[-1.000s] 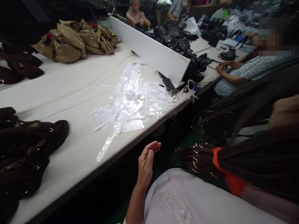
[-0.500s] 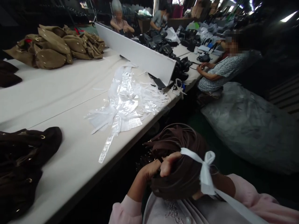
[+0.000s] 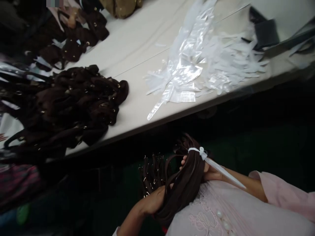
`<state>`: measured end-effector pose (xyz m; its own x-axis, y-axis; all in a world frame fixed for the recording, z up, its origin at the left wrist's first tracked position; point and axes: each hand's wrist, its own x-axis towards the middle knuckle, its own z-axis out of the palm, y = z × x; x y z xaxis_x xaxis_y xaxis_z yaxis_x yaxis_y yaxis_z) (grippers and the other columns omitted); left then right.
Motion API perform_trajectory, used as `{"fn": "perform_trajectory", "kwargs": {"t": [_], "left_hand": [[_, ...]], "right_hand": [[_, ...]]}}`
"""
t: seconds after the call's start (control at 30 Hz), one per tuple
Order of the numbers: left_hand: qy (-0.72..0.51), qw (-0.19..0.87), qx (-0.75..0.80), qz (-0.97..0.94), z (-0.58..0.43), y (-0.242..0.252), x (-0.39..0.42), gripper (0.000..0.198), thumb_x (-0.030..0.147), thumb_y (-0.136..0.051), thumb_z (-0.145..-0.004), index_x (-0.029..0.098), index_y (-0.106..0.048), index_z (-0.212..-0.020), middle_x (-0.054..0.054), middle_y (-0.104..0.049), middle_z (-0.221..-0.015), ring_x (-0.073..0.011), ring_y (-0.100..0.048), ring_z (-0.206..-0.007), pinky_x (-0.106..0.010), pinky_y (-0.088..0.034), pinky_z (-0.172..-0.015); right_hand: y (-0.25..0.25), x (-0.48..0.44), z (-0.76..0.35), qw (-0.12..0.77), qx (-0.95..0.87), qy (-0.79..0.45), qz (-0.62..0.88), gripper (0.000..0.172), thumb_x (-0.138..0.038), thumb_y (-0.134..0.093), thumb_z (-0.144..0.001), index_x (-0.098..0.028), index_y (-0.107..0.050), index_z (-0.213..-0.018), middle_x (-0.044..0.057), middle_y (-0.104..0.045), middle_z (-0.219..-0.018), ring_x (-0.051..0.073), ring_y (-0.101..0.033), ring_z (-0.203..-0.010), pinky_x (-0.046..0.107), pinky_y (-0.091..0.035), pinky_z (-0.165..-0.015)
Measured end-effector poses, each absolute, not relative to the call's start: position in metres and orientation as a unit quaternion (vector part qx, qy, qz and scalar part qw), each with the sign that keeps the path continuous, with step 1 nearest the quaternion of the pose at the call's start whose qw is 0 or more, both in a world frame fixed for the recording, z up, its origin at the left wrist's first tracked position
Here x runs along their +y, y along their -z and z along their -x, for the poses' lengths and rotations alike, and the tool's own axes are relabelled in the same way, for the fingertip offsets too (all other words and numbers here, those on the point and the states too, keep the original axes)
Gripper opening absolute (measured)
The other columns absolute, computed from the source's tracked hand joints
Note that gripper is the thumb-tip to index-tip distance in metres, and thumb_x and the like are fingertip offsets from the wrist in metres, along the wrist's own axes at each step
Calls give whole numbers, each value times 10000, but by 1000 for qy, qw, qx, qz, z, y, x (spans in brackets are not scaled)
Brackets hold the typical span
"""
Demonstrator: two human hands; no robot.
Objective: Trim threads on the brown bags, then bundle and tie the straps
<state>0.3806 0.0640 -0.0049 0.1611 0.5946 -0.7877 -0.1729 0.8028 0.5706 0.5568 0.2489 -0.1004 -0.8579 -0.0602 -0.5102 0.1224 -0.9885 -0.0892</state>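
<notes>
Head view: both hands [image 3: 157,200] around strap bundle [image 3: 184,183]

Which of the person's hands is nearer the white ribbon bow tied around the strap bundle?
Right. The right hand grips the strap bundle just beside the white ribbon bow; the left hand holds the bundle lower down, farther from the bow.

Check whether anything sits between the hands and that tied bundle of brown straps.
Nothing visible does. The left hand and right hand both already grip the strap bundle, held over the lap below the table edge.
</notes>
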Motion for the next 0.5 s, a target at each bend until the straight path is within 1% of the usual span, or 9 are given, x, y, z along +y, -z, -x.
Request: {"fn": "perform_trajectory", "kwargs": {"t": [0.07, 0.13, 0.23, 0.3, 0.4, 0.5], "left_hand": [[-271, 731, 611, -137, -404, 7, 53, 503, 531, -418, -934, 185, -694, -1175, -66, -660, -1238, -281, -490, -1258, -431, -260, -1164], [-311, 712, 623, -89, -426, 11, 43, 504, 511, -411, -943, 178, -661, -1227, -70, -624, -1299, -277, -481, -1272, -435, -265, -1162], [-372, 694, 617, -14, -448, 17, 26, 493, 488, -435, -942, 169, -637, -1257, -78, -627, -1295, -279, -496, -1259, -453, -278, -1154], [-412, 682, 603, 36, -458, 21, 13, 486, 485, -473, -927, 158, -644, -1245, -86, -658, -1241, -286, -524, -1229, -469, -305, -1135], [-468, 661, 574, 122, -463, 28, -11, 500, 511, -557, -875, 138, -677, -1185, -96, -701, -1141, -307, -563, -1175, -481, -342, -1103], [-521, 640, 532, 190, -460, 35, -39, 541, 560, -638, -798, 113, -711, -1094, -114, -708, -1096, -330, -572, -1148, -469, -377, -1073]], "right_hand": [[102, 256, -553, 113, 0, 969, -218, 632, -66, -299, -608, -83, -593, -1167, 106, -662, -1151, 198, -610, -1105, 469, -349, -1035], [104, 262, -547, 181, -26, 968, -171, 658, -53, -337, -573, -63, -583, -1184, 132, -649, -1181, 198, -592, -1134, 431, -339, -1060], [107, 265, -539, 251, -41, 959, -124, 656, -57, -448, -562, -65, -569, -1207, 161, -611, -1246, 235, -534, -1222, 397, -315, -1097], [109, 261, -533, 271, -42, 954, -122, 668, -58, -521, -569, -95, -555, -1236, 154, -583, -1293, 260, -499, -1264, 415, -297, -1125], [109, 245, -515, 278, -30, 949, -149, 690, -76, -590, -605, -139, -520, -1288, 132, -547, -1346, 274, -468, -1297, 459, -279, -1155], [102, 215, -485, 288, -24, 941, -178, 648, -85, -592, -605, -111, -531, -1249, 135, -570, -1306, 277, -496, -1267, 458, -295, -1156]]}}
